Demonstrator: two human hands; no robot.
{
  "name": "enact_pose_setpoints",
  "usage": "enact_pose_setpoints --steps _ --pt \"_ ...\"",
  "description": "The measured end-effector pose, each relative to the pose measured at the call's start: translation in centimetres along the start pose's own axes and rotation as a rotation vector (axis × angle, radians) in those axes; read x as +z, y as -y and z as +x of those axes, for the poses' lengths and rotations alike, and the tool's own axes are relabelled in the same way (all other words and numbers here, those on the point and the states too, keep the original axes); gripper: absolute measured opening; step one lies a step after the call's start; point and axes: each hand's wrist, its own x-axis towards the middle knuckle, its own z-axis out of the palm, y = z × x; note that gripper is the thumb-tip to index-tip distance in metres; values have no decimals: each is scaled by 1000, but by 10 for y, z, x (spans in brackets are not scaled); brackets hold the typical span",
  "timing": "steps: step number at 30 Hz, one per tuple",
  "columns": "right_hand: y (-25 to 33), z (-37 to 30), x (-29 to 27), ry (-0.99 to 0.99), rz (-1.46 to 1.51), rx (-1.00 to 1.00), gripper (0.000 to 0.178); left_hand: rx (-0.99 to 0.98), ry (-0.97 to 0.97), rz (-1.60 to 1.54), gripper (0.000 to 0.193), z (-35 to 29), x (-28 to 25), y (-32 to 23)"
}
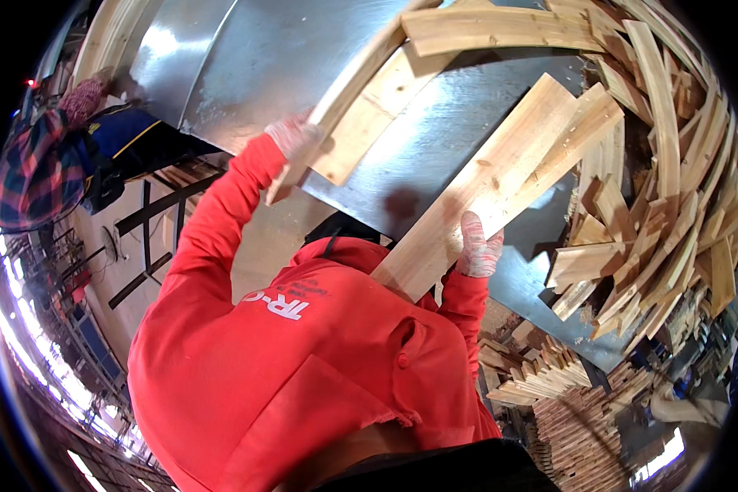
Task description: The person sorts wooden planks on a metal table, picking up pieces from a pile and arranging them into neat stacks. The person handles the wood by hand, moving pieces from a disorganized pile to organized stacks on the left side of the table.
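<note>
My left hand (295,138), in a pale knit glove, is closed around the near end of a long wooden board (348,92) standing on its edge. Beside that one, a knotted board (377,107) lies flat on the metal table (262,61). My right hand (478,248), gloved too, grips the side of a wide wooden board (488,176), thumb on top and the other fingers hidden beneath. This board reaches back toward my body at its near end. A second board (578,139) shows along its right side, partly under it.
A loose heap of wooden offcuts (664,205) covers the table's right side. More boards (500,31) lie across the far edge. Stacked wood strips (582,435) are at the lower right. Another person in a plaid top (41,172) is at the upper left, near a dark metal frame (146,230).
</note>
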Motion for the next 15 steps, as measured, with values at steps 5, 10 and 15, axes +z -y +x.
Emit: enact_pose_setpoints --steps 5,10,15 --pt "16 8 69 244 231 -12 47 -42 95 -558 51 1 -33 55" --pt "24 72 174 -9 -955 -27 90 21 -252 141 41 -13 9 17" --pt "-22 82 244 231 -1252 26 80 179 -348 293 102 21 25 51"
